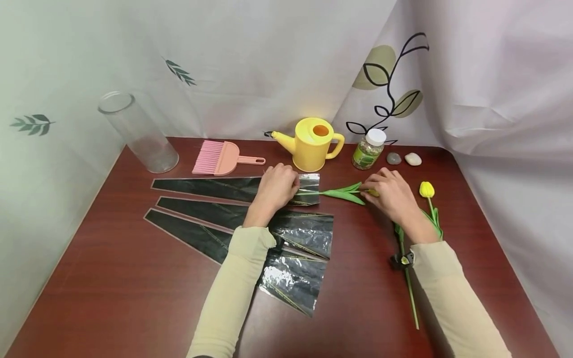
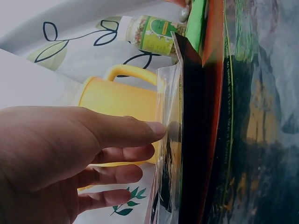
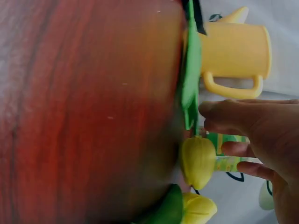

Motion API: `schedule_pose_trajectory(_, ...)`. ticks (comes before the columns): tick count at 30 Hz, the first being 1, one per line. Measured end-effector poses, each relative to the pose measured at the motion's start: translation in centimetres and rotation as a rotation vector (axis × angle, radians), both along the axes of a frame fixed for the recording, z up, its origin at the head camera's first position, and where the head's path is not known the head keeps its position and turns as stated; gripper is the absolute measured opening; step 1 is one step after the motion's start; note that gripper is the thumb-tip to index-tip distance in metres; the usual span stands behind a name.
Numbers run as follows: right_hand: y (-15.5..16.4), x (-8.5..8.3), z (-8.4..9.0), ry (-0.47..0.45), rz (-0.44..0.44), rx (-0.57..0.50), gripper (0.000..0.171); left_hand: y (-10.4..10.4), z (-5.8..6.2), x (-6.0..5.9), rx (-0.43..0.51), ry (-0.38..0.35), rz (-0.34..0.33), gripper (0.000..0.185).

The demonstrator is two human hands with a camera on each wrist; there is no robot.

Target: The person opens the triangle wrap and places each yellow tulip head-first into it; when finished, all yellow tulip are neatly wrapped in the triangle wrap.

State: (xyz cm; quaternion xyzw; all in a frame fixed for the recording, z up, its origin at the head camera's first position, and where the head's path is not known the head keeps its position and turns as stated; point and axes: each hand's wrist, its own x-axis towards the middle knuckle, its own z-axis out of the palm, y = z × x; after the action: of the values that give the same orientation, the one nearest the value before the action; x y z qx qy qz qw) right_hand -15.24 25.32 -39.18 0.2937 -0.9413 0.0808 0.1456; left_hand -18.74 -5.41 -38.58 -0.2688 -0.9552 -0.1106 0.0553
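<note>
Three long tapered black film flower sleeves lie side by side, wide ends to the right. At the wide end of the farthest sleeve (image 1: 309,181), my left hand (image 1: 277,186) pinches the raised clear film (image 2: 169,116), thumb on its face and other fingers loosely bent. My right hand (image 1: 389,191) pinches a yellow tulip (image 1: 342,194) by its stem just below the bloom (image 3: 198,161). The tulip lies level, its leaves right of the sleeve's mouth and its stem overlapping the wide end. The middle sleeve (image 1: 309,231) and nearest sleeve (image 1: 293,283) lie partly under my left forearm.
More yellow tulips (image 1: 427,189) lie under and beside my right forearm. Along the back stand a clear cylinder vase (image 1: 143,134), a yellow watering can (image 1: 311,149) and a white-capped jar (image 1: 368,149). A pink brush and dustpan (image 1: 228,159), a grey stone (image 1: 393,158) and a white stone (image 1: 413,159) lie there too.
</note>
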Motion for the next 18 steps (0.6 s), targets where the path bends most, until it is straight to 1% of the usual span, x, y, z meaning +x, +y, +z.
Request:
schedule_pose_trajectory(6, -0.08, -0.22, -0.63, 0.037, 0.013, 0.005, 0.013, -0.17, 0.19, -0.07, 0.011, 0.007, 0.004, 0.011)
schedule_pose_trajectory(8, -0.09, -0.27, -0.77, 0.039, 0.014, 0.009, 0.013, -0.18, 0.18, -0.11, 0.012, 0.017, 0.008, 0.011)
schedule_pose_trajectory(12, -0.1, -0.25, -0.94, 0.039, 0.021, 0.01, 0.012, -0.04, -0.01, -0.11, 0.004, 0.014, 0.006, 0.011)
schedule_pose_trajectory(14, -0.21, -0.24, -0.94, 0.041, 0.031, -0.011, 0.01, 0.1, -0.07, -0.06, 0.0, 0.007, 0.002, 0.011)
schedule_pose_trajectory(18, -0.98, -0.35, -0.79, 0.035, 0.052, -0.088, 0.008, 0.43, 0.07, 0.1, 0.003, 0.008, -0.005, 0.01)
